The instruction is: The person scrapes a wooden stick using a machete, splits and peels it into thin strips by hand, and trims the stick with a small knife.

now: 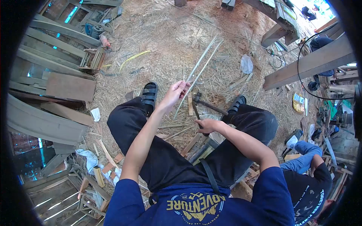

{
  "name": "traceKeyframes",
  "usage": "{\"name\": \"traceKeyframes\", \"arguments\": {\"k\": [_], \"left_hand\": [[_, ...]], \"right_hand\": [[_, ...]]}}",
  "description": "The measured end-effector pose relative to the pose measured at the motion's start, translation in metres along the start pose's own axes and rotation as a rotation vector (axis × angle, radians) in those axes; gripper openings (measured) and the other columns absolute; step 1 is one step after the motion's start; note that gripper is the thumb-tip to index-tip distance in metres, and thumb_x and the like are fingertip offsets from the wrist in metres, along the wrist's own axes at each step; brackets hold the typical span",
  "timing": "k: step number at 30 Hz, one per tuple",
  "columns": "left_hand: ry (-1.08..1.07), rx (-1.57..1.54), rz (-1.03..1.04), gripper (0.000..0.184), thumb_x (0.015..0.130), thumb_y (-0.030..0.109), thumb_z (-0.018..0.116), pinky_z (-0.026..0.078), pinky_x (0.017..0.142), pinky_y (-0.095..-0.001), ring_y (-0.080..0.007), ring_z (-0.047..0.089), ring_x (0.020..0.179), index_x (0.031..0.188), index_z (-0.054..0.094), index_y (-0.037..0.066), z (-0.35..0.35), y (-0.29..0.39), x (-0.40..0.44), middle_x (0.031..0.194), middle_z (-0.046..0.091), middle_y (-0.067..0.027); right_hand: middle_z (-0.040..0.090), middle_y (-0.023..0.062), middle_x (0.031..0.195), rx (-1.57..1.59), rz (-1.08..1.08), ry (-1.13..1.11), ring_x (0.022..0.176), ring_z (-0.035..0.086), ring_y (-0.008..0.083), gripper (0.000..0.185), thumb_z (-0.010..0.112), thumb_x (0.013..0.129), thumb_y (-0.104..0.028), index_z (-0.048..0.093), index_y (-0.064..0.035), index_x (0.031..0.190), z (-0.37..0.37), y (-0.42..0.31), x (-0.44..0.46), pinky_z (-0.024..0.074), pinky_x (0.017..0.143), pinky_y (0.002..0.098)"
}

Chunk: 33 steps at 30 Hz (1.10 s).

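Two long thin pale strips (205,56) slant away over the straw-covered ground, and my left hand (178,93) is closed around them near their lower part. My right hand (208,126) grips the dark handle of a knife-like tool (195,111), which points forward. Just beyond the tool lies a hammer (212,107) with its head beside the tool's tip and its handle toward my right sandal (237,102). A small flat wood piece (190,105) is between my hands. Bamboo or wood pieces (203,150) lie between my legs.
Wooden planks (71,84) and a small crate (91,60) stand at the left. A thick beam (309,62) crosses the upper right, with a black cable near it. Another person (307,184) sits close at my right. A clear plastic bag (246,64) lies ahead.
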<state>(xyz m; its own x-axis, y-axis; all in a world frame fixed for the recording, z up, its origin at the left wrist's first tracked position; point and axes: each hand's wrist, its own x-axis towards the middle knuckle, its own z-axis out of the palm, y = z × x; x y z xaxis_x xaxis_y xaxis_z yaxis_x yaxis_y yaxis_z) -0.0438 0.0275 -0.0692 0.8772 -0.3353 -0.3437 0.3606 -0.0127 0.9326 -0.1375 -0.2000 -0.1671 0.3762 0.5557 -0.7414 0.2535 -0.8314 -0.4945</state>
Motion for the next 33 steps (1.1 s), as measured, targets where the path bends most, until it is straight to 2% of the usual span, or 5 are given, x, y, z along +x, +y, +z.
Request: {"name": "traceKeyframes", "arguments": {"k": [15, 24, 27, 30, 33], "left_hand": [[0.012, 0.023, 0.008, 0.035, 0.11, 0.034, 0.042, 0.042, 0.067, -0.0225, -0.0059, 0.05, 0.075, 0.114, 0.064, 0.008, 0.0, 0.003, -0.004, 0.083, 0.054, 0.0052], [0.021, 0.035, 0.002, 0.035, 0.11, 0.034, 0.042, 0.043, 0.067, -0.0224, -0.0062, 0.051, 0.076, 0.113, 0.065, 0.007, 0.001, 0.007, -0.004, 0.083, 0.054, 0.0047], [0.017, 0.04, 0.013, 0.035, 0.11, 0.034, 0.042, 0.043, 0.067, -0.0226, -0.0065, 0.051, 0.076, 0.113, 0.065, 0.007, 0.001, 0.002, -0.002, 0.083, 0.055, 0.0043], [0.016, 0.047, 0.006, 0.036, 0.11, 0.034, 0.042, 0.044, 0.068, -0.0227, -0.0069, 0.052, 0.076, 0.114, 0.065, 0.007, 0.0, 0.004, -0.002, 0.084, 0.056, 0.0035], [0.026, 0.036, -0.003, 0.036, 0.11, 0.035, 0.043, 0.044, 0.068, -0.0227, -0.0069, 0.052, 0.076, 0.114, 0.065, 0.007, 0.001, 0.004, -0.001, 0.085, 0.057, 0.003]], "right_hand": [[0.069, 0.0224, 0.117, -0.217, 0.01, -0.095, 0.109, 0.067, 0.0395, 0.088, 0.07, 0.082, -0.061, 0.042, -0.0112, 0.15, -0.026, -0.032, -0.019, 0.0541, 0.09, 0.0498], [0.073, 0.0198, 0.096, -0.159, 0.013, 0.083, 0.097, 0.071, 0.0366, 0.04, 0.069, 0.083, -0.029, 0.066, -0.004, 0.113, -0.031, -0.032, -0.014, 0.0571, 0.081, 0.0485], [0.073, 0.0194, 0.097, 0.155, 0.182, -0.104, 0.095, 0.072, 0.0356, 0.032, 0.064, 0.085, -0.022, 0.067, -0.0057, 0.112, -0.062, -0.054, -0.041, 0.0571, 0.08, 0.0485], [0.073, 0.0192, 0.097, -0.29, -0.079, 0.133, 0.095, 0.072, 0.0344, 0.031, 0.063, 0.086, -0.022, 0.066, -0.0087, 0.114, -0.031, -0.04, -0.025, 0.0572, 0.077, 0.0481], [0.073, 0.0175, 0.1, -0.252, 0.012, 0.309, 0.095, 0.072, 0.0346, 0.031, 0.063, 0.088, -0.026, 0.066, -0.0104, 0.114, -0.054, -0.048, -0.036, 0.0566, 0.077, 0.0472]]}}
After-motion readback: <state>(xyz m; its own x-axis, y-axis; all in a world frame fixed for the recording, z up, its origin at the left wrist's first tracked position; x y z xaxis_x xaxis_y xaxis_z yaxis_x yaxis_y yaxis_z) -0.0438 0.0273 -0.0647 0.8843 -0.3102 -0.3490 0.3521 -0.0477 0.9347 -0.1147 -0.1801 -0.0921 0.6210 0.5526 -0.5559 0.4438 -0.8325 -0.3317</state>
